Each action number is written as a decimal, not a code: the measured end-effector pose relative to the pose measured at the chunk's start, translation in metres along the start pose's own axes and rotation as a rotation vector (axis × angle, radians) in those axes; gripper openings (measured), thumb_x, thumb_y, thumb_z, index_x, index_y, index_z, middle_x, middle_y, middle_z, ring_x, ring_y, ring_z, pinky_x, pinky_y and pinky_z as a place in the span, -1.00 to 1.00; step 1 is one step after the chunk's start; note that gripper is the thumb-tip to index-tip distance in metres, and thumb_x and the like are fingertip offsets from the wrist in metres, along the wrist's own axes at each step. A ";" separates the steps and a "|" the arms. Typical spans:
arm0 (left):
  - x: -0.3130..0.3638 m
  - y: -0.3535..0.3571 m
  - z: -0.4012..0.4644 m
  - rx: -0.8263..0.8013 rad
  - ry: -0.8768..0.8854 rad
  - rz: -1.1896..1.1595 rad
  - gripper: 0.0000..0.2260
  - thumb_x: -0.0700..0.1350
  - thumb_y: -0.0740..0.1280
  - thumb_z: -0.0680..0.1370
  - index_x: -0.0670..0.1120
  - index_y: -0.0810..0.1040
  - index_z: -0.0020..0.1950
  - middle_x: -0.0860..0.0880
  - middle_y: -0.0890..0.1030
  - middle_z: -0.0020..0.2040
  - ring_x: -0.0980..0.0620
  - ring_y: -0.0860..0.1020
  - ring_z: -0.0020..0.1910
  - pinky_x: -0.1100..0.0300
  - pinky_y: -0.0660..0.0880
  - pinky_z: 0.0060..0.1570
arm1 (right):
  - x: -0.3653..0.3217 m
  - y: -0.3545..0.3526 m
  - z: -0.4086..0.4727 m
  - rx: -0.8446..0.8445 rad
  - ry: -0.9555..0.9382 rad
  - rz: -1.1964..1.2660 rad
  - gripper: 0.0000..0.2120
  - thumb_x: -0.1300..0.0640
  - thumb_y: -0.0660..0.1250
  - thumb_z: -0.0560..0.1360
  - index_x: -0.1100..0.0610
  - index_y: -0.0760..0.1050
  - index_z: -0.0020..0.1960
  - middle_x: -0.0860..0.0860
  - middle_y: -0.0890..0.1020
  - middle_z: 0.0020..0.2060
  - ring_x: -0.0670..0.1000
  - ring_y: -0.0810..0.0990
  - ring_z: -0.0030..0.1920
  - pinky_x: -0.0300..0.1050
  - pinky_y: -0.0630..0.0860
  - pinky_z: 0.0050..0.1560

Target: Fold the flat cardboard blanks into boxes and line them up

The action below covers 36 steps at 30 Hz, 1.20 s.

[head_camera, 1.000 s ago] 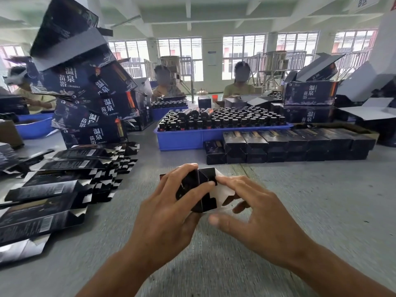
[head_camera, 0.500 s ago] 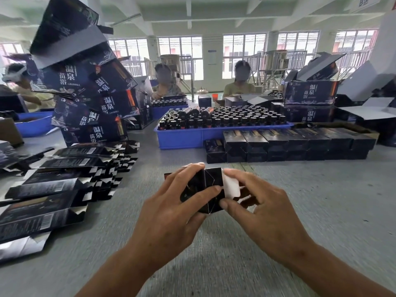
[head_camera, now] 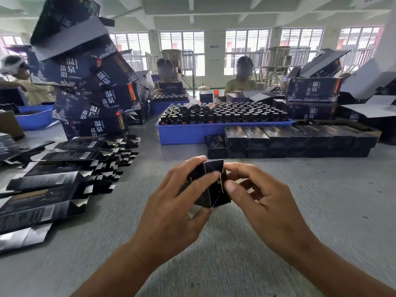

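Observation:
A small black cardboard box (head_camera: 211,189) is held end-on above the grey table, its bottom flaps folded in toward me. My left hand (head_camera: 171,209) grips its left side, fingers curled over the top and thumb under it. My right hand (head_camera: 263,202) pinches the right edge, thumb pressing the last flap. Flat black blanks (head_camera: 55,179) lie fanned out in a pile on the left. A row of folded black boxes (head_camera: 289,142) stands lined up in front of the blue tray.
A blue tray (head_camera: 182,133) full of dark bottles sits beyond the row. Large printed cartons (head_camera: 92,99) are stacked crookedly at the left, more cartons (head_camera: 312,91) at the right. Three people work at the far side of the table (head_camera: 321,200).
The white inner flap that showed at the box's right side has been folded in and is now hidden. Both hands have closed tighter on the box end.

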<state>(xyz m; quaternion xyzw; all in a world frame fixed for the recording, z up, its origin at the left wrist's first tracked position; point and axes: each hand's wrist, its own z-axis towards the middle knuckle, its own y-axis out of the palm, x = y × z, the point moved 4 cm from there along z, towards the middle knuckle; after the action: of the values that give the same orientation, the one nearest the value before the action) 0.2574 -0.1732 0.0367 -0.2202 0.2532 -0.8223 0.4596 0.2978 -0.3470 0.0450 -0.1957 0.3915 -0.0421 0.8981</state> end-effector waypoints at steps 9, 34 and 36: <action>0.005 0.007 -0.002 -0.031 -0.112 -0.078 -0.19 0.01 0.54 0.44 0.02 0.16 0.57 0.08 0.29 0.46 0.07 0.37 0.41 0.46 0.25 0.35 | 0.005 0.001 0.001 0.011 0.119 -0.012 -0.72 -0.07 0.40 0.49 -0.21 0.55 0.19 -0.26 0.65 -0.03 -0.27 0.62 -0.01 -0.35 0.58 -0.08; 0.010 0.008 -0.002 -0.003 -0.157 -0.185 -0.29 0.19 0.43 0.42 0.06 0.25 0.50 0.21 0.34 0.40 0.17 0.40 0.37 0.46 0.22 0.37 | -0.001 -0.001 0.002 0.070 0.028 -0.096 -0.82 -0.13 0.36 0.46 -0.22 0.56 0.06 -0.29 0.62 -0.10 -0.20 0.62 -0.04 -0.30 0.56 -0.08; 0.010 0.008 -0.002 0.000 -0.148 -0.169 -0.29 0.18 0.43 0.43 0.05 0.24 0.51 0.20 0.34 0.40 0.15 0.40 0.37 0.44 0.24 0.38 | -0.001 -0.001 0.002 0.066 0.020 -0.083 -0.78 -0.19 0.34 0.44 -0.21 0.57 0.07 -0.28 0.63 -0.09 -0.19 0.63 -0.05 -0.31 0.56 -0.10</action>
<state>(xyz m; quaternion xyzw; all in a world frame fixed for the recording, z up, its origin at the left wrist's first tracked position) 0.2565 -0.1852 0.0317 -0.3006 0.1991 -0.8396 0.4063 0.2986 -0.3473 0.0478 -0.1817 0.3903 -0.0940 0.8977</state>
